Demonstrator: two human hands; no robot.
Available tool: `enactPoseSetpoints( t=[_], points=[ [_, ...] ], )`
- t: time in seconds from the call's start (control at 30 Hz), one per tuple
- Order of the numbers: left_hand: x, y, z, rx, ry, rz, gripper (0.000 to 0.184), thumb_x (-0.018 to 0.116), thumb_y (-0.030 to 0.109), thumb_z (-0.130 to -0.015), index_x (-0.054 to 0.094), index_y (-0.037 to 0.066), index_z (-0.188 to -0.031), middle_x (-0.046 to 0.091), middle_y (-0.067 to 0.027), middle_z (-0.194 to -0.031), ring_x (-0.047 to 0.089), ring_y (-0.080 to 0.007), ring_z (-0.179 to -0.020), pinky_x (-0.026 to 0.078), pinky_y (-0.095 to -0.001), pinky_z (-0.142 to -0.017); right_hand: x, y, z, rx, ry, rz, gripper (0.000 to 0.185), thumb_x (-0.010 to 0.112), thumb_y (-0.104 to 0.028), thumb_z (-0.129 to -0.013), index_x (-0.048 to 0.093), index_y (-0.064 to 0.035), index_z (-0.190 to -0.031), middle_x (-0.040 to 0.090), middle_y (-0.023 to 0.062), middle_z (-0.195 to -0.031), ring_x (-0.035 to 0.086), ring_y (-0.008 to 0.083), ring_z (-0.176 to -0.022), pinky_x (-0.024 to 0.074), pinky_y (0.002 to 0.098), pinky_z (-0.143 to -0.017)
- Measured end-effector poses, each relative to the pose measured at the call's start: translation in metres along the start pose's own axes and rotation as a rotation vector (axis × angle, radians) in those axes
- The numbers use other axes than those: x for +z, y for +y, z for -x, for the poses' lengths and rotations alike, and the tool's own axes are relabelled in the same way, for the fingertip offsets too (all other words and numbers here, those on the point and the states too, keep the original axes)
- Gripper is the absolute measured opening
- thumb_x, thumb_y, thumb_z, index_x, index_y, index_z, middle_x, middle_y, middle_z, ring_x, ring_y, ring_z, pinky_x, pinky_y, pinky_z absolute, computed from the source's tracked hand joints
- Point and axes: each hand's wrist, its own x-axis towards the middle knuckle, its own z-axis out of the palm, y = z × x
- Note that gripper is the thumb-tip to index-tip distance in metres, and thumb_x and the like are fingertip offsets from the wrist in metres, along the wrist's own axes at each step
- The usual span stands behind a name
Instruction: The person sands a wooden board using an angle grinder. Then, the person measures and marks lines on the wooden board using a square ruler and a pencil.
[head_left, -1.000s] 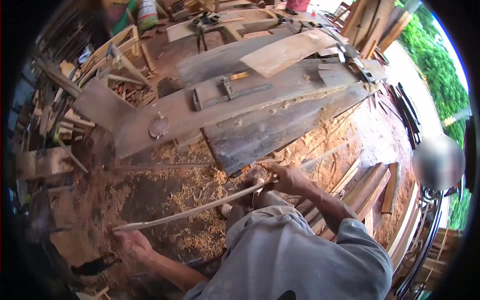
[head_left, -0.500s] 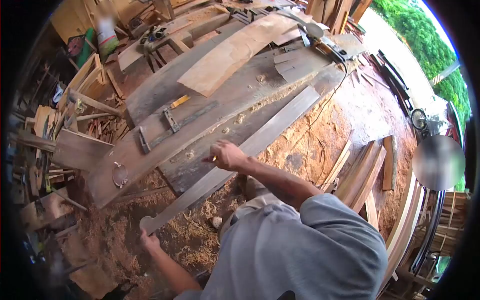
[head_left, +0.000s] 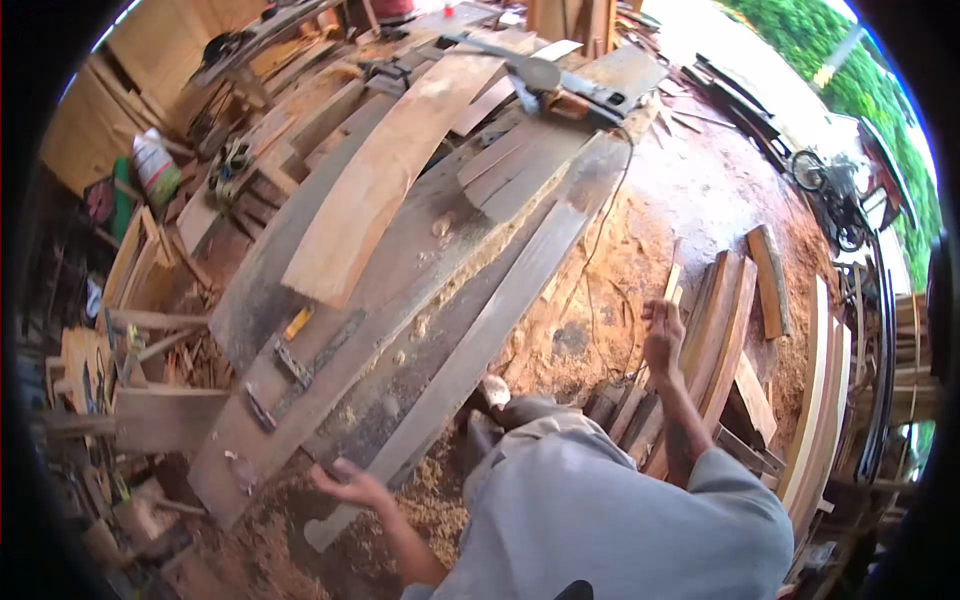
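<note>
My left hand [head_left: 350, 487] is open, fingers spread, beside the near end of a long narrow plank [head_left: 480, 345]. Whether it touches the bench edge cannot be told. The plank lies along the near side of the dusty wooden workbench [head_left: 395, 330], its tip sticking out past the bench. My right hand [head_left: 663, 335] is raised to the right, away from the bench, with its fingers curled. What is in it, if anything, is too small to make out. A clamp-like metal tool [head_left: 290, 365] and a yellow-handled tool [head_left: 297, 323] rest on the bench.
A wide pale board [head_left: 395, 180] lies across the bench's far part, near a power tool [head_left: 580, 95] with a trailing cord [head_left: 605, 215]. Stacked timber [head_left: 715, 330] stands at right. Scrap wood [head_left: 150, 360] crowds the left. Sawdust [head_left: 580, 320] covers the floor; a motorcycle [head_left: 845, 190] is beyond.
My left hand has let go of the plank's near end and opened. My right hand, which held a small yellow pencil-like thing over the plank, has swung right. The view has shifted.
</note>
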Motion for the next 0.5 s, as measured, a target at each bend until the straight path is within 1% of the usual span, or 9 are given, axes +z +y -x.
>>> enactPoseSetpoints(
  t=[0.07, 0.1, 0.13, 0.2, 0.27, 0.33, 0.43, 0.47, 0.5],
  points=[
    [0.066, 0.059, 0.032, 0.247, -0.397, 0.07, 0.043, 0.068, 0.022, -0.095, 0.057, -0.001, -0.129, 0.058, -0.0224, -0.129, 0.054, -0.0401, -0.121, 0.041, -0.0513, -0.104, 0.002, 0.004, 0.016, -0.105, 0.107, -0.017, 0.031, 0.048, -0.028, -0.109, 0.066, -0.0022, -0.105, 0.07, 0.008, -0.092, 0.062, 0.0139, -0.079, 0.0508, 0.0287, -0.072],
    [0.103, 0.075, 0.049, 0.378, -0.593, 0.135, 0.046, 0.072, 0.019, -0.089, 0.057, 0.001, -0.129, 0.055, -0.0225, -0.133, 0.052, -0.0402, -0.124, 0.039, -0.0522, -0.106, 0.001, -0.004, 0.021, -0.032, 0.058, 0.056, 0.03, 0.048, -0.026, -0.109, 0.066, -0.0018, -0.108, 0.07, 0.0089, -0.094, 0.063, 0.0145, -0.082, 0.0523, 0.0295, -0.075],
    [0.121, 0.114, 0.062, 0.517, -0.762, 0.121, 0.057, 0.076, 0.018, -0.085, 0.054, 0.002, -0.136, 0.048, -0.0235, -0.142, 0.047, -0.0405, -0.131, 0.036, -0.0534, -0.11, 0.003, -0.021, 0.021, -0.061, 0.017, 0.099, 0.029, 0.048, -0.025, -0.109, 0.065, -0.001, -0.11, 0.07, 0.0101, -0.095, 0.064, 0.0155, -0.085, 0.0531, 0.031, -0.077],
    [0.152, 0.17, 0.081, 0.563, -1.054, 0.26, 0.069, 0.079, 0.019, -0.082, 0.049, 0.004, -0.142, 0.041, -0.0241, -0.149, 0.042, -0.0414, -0.136, 0.032, -0.0539, -0.113, 0.0, -0.028, -0.009, -0.349, -0.047, 0.268, 0.02, 0.052, -0.017, -0.107, 0.061, 0.0005, -0.107, 0.067, 0.0116, -0.094, 0.064, 0.0189, -0.084, 0.052, 0.0329, -0.075],
    [0.174, 0.191, 0.105, 0.64, -1.066, 0.143, 0.072, 0.08, 0.019, -0.08, 0.048, 0.003, -0.143, 0.045, -0.0239, -0.148, 0.044, -0.0411, -0.136, 0.033, -0.0519, -0.114, -0.001, -0.053, -0.049, -0.415, 0.009, 0.175, 0.016, 0.056, -0.014, -0.104, 0.063, 0.0005, -0.107, 0.069, 0.0134, -0.095, 0.065, 0.0207, -0.083, 0.0519, 0.0351, -0.074],
    [0.205, 0.202, 0.12, 0.72, -1.062, 0.028, 0.076, 0.081, 0.019, -0.078, 0.047, 0.002, -0.144, 0.049, -0.0237, -0.146, 0.045, -0.0408, -0.135, 0.034, -0.0499, -0.114, -0.005, -0.082, -0.095, -0.525, 0.145, 0.234, 0.02, 0.06, -0.018, -0.103, 0.069, -0.0012, -0.111, 0.07, 0.0133, -0.092, 0.064, 0.0203, -0.08, 0.0512, 0.0337, -0.07],
    [0.225, 0.191, 0.131, 0.624, -1.116, 0.063, 0.076, 0.083, 0.018, -0.075, 0.049, 0.001, -0.142, 0.052, -0.0234, -0.141, 0.048, -0.0421, -0.129, 0.037, -0.051, -0.11, -0.009, -0.114, -0.167, -0.512, 0.182, 0.268, 0.016, 0.068, -0.015, -0.097, 0.071, -0.0045, -0.11, 0.072, 0.0105, -0.093, 0.063, 0.0186, -0.075, 0.0488, 0.0321, -0.066],
    [0.226, 0.19, 0.129, 0.638, -1.116, 0.07, 0.075, 0.083, 0.018, -0.075, 0.05, 0.001, -0.141, 0.053, -0.0228, -0.14, 0.049, -0.0422, -0.129, 0.038, -0.0508, -0.109, -0.006, -0.121, -0.194, -0.572, 0.194, 0.275, 0.017, 0.07, -0.013, -0.095, 0.071, -0.005, -0.11, 0.072, 0.0097, -0.093, 0.063, 0.0181, -0.075, 0.0486, 0.0318, -0.066],
    [0.224, 0.193, 0.126, 0.647, -1.115, 0.077, 0.075, 0.083, 0.018, -0.075, 0.051, 0.001, -0.14, 0.054, -0.0222, -0.139, 0.049, -0.0423, -0.128, 0.038, -0.0506, -0.109, 0.0, -0.118, -0.224, -0.538, 0.151, 0.235, 0.02, 0.073, -0.012, -0.092, 0.071, -0.005, -0.111, 0.072, 0.0102, -0.095, 0.065, 0.0191, -0.079, 0.0502, 0.032, -0.069]
  ],
)
